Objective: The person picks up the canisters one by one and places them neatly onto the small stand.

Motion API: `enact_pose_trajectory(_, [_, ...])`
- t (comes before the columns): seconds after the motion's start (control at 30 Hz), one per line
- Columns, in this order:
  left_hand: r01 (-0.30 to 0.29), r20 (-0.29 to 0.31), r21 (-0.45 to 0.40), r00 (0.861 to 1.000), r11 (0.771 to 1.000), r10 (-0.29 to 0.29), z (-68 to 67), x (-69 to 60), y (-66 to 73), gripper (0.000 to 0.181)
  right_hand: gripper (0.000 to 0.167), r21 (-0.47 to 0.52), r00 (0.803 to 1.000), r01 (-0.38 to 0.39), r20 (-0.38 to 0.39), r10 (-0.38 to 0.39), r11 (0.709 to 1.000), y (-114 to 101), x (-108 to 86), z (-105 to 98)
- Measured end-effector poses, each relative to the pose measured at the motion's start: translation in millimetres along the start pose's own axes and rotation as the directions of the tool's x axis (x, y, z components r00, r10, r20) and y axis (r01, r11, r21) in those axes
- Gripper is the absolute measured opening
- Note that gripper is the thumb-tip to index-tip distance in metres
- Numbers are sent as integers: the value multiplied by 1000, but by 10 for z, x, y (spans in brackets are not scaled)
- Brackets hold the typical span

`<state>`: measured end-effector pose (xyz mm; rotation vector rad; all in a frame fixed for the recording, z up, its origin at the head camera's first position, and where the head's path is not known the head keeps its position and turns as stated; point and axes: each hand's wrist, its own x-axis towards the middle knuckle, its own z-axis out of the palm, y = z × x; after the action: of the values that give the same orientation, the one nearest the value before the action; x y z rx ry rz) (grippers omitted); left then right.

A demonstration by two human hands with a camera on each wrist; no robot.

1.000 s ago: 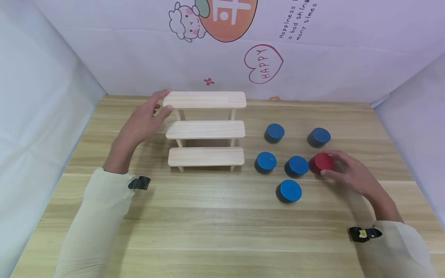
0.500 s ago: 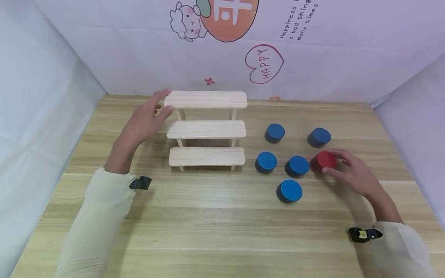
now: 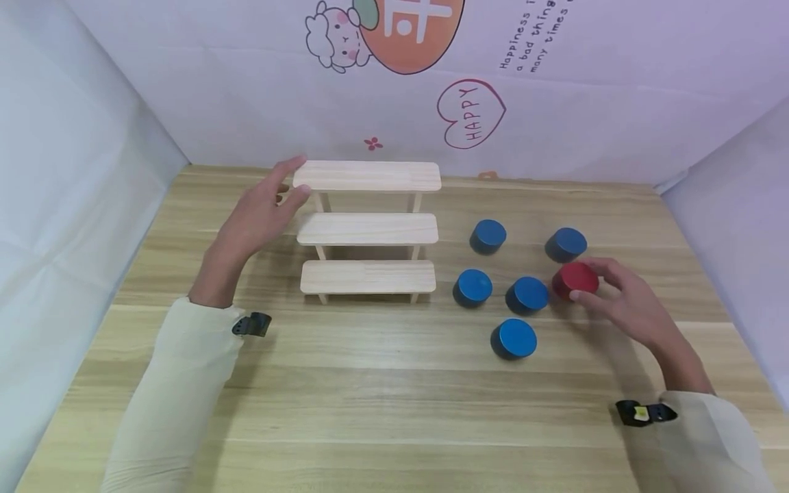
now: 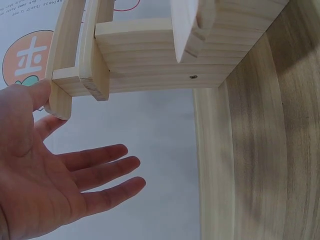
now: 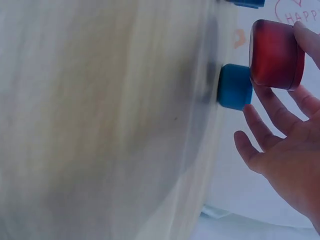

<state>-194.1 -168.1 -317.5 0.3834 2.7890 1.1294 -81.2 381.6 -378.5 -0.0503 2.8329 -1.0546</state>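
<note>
My left hand (image 3: 257,212) pinches the left end of the top board of a three-tier wooden display stand (image 3: 366,229) between thumb and index finger. In the left wrist view, the other fingers of that hand (image 4: 55,170) stretch out under the board end, off the stand (image 4: 150,55). On the right, my right hand (image 3: 631,301) grips a round red tin (image 3: 577,281) by its sides. The right wrist view shows the red tin (image 5: 276,55) held up off the tabletop, with a blue tin (image 5: 234,86) standing behind it.
Several round blue tins (image 3: 472,287) stand between the stand and my right hand; one blue tin (image 3: 566,244) is just behind the red one. White printed cloth (image 3: 246,103) walls the back of the wooden table (image 3: 370,411), and plain cloth hangs at both sides.
My right hand has raised the red tin from its place beside the blue ones, moving slightly up and to the right in the head view. The left hand keeps its grip on the stand.
</note>
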Motion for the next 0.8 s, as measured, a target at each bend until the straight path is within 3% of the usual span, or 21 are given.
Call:
enact_pose_trajectory(0.37, [18,4,1,1000,1000,-18,-18,6,7,65,60,40,996,58,-74,-55,998,-213,52,24])
enact_pose_trajectory(0.8, [-12,-13,-26,1000,1000,12,21,16,-28,65,61,28,996,61,-69,-59,998,-400,119,36])
